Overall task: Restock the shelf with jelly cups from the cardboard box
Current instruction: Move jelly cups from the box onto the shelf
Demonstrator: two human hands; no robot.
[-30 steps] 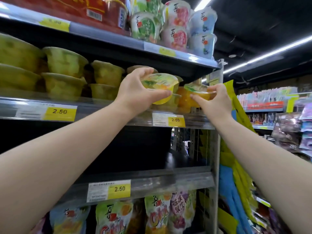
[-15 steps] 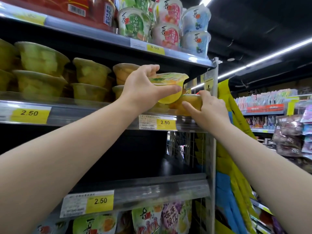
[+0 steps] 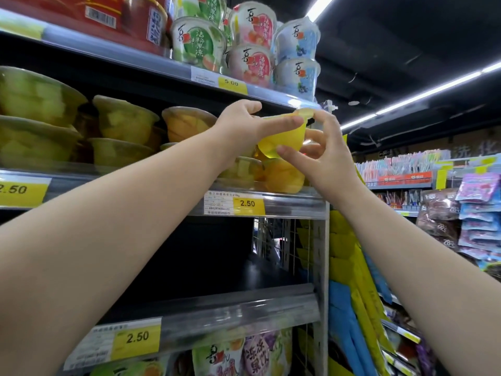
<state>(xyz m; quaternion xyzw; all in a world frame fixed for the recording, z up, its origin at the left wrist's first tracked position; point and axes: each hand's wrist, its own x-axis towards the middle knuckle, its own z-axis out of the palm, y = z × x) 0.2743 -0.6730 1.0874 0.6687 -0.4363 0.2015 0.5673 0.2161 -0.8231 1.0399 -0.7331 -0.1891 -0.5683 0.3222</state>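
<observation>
The middle shelf [image 3: 292, 203] carries clear jelly cups stacked two high: greenish-yellow cups [image 3: 124, 123] along the left and orange cups [image 3: 284, 177] at the right end, close to the front rail. A yellow 2.50 price tag [image 3: 248, 203] sits on that rail. The top shelf [image 3: 135, 54] holds labelled tubs [image 3: 200, 44], stacked in two layers, beside red tubs [image 3: 130, 14].

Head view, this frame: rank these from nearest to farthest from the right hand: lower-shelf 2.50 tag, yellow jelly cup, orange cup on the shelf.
1. yellow jelly cup: pinched in the right hand.
2. orange cup: on the shelf, just below.
3. lower-shelf 2.50 tag: far down-left.
</observation>
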